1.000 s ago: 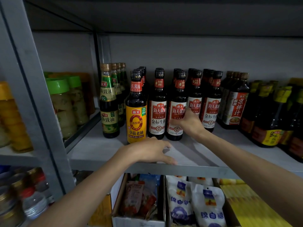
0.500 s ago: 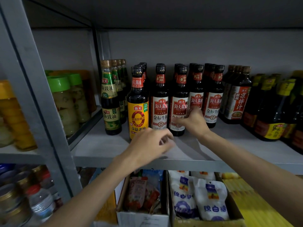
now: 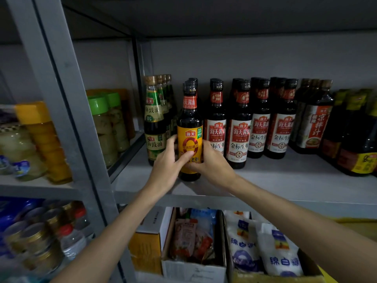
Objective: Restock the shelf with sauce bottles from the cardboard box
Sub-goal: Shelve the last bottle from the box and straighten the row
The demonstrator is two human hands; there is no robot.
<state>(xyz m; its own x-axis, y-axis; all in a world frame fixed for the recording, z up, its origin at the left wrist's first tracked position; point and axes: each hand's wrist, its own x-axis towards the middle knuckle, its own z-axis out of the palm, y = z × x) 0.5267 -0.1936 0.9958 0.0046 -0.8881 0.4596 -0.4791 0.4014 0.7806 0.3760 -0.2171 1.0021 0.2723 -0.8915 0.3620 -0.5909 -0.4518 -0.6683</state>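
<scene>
A dark sauce bottle with a yellow label (image 3: 190,127) stands upright near the front of the grey shelf (image 3: 285,180). My left hand (image 3: 168,164) grips its lower left side, thumb across the label. On its lower right side my right hand (image 3: 212,164) wraps around it too. To its right stand rows of red-labelled sauce bottles (image 3: 238,127), and green-labelled bottles (image 3: 154,119) stand to its left. No stock box of sauce bottles is in view.
Dark bottles with yellow caps (image 3: 355,129) fill the shelf's right end. Jars with green lids (image 3: 106,123) and an orange-lidded jar (image 3: 42,139) sit in the left bay behind a grey upright (image 3: 67,111). Below are cardboard boxes of packets (image 3: 191,242) and white sugar bags (image 3: 265,248).
Both hands have closed on the yellow-labelled bottle: the left rose from the shelf edge, and the right left the red-labelled bottle and moved left. The view has moved closer.
</scene>
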